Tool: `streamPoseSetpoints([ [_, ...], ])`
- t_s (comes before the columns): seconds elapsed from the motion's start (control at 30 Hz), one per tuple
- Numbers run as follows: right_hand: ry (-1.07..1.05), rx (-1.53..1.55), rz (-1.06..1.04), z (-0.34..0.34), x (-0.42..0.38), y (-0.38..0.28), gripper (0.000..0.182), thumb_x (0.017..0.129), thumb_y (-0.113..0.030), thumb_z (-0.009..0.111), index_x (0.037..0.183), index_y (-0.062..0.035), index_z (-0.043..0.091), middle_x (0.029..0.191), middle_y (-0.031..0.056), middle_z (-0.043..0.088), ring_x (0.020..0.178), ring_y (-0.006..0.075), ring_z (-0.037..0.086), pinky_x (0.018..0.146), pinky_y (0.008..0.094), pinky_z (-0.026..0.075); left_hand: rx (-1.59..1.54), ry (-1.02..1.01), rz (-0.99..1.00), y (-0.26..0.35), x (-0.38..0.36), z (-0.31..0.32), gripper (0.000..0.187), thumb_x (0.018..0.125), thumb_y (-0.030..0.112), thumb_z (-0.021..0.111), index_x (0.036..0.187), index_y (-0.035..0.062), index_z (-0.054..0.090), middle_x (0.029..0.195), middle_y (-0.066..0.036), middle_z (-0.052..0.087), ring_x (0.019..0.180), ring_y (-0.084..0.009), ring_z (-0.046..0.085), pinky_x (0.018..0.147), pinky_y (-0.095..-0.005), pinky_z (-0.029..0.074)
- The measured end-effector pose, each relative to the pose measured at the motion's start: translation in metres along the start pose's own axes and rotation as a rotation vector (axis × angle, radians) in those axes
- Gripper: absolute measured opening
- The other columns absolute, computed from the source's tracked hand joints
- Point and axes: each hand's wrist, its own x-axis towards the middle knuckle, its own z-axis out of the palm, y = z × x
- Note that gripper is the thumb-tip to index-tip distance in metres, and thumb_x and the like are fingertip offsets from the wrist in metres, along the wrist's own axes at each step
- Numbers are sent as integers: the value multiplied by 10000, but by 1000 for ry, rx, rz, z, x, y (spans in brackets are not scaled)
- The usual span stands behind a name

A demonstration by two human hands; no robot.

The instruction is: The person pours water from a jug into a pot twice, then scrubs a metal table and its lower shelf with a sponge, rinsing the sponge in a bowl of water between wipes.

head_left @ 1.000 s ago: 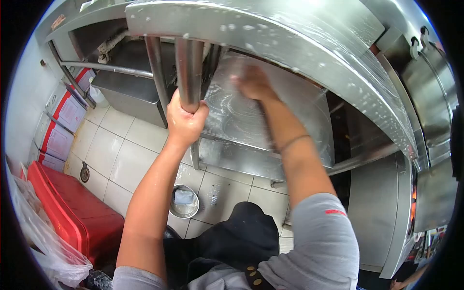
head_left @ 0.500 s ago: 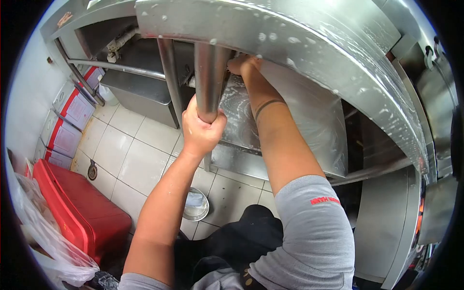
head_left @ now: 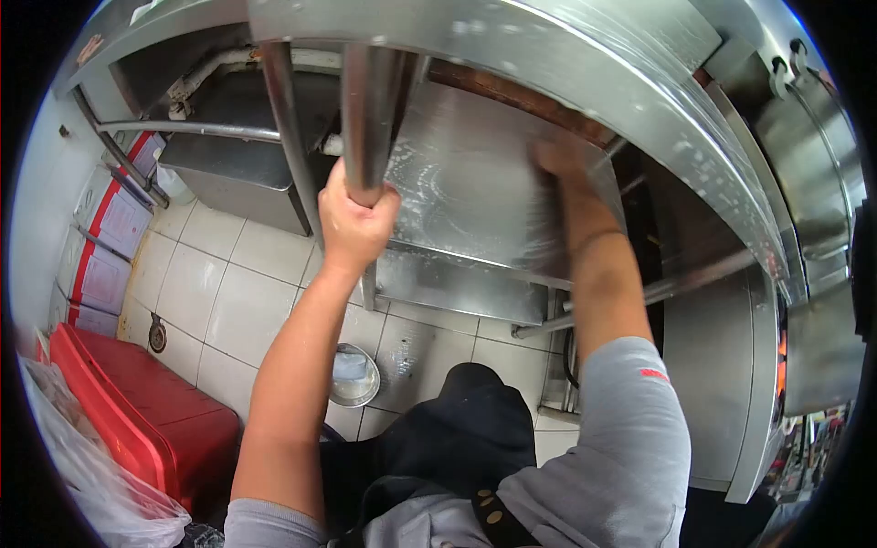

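My left hand [head_left: 359,222] is wrapped round the lower end of a thick steel leg [head_left: 367,123] below the counter edge. Further right, my right hand [head_left: 559,157] is over the steel lower shelf [head_left: 466,173], near its back right part; motion blurs its fingers, and anything under them cannot be made out. White suds streak the shelf's left half. More foam spots dot the curved front edge of the steel counter [head_left: 512,46] above.
A red bin [head_left: 137,402] and clear plastic bag [head_left: 100,457] are at the lower left. On the tiled floor sits a metal bowl [head_left: 365,391] holding a pale cloth or block. A steel box [head_left: 233,178] stands left, a steel cabinet [head_left: 708,384] right.
My right hand has swept right across the shelf from its back left part. My left hand keeps its hold on the leg. The view has shifted slightly, showing more of the shelf.
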Motion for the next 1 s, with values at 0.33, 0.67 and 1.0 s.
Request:
streamPoseSetpoints([
  [0.33, 1, -13, -176, 44, -112, -10, 891, 1014, -652, 380, 1605, 2, 245, 1683, 224, 191, 1579, 346, 127, 1287, 438, 109, -29, -28, -94, -10, -2, -4, 235, 799, 110, 697, 985, -4, 607, 759, -80, 630, 708, -144, 582, 698, -321, 507],
  [0.67, 19, -13, -330, 47, -125, -151, 579, 1039, -434, 436, 1427, -13, 524, 1584, 235, 393, 1480, 375, 350, 1219, 501, 286, 4, 10, -59, -21, -1, -1, 172, 809, 91, 702, 928, 12, 606, 710, -37, 604, 669, -117, 567, 643, -303, 489],
  [1.0, 218, -82, -266, 36, -271, 22, 805, 924, -346, 673, 1576, -20, 333, 1621, 221, 349, 1522, 370, 303, 1255, 497, 222, -1, 19, -83, -12, -1, -5, 166, 825, 99, 696, 900, 14, 575, 692, -8, 583, 658, -116, 544, 644, -300, 478],
])
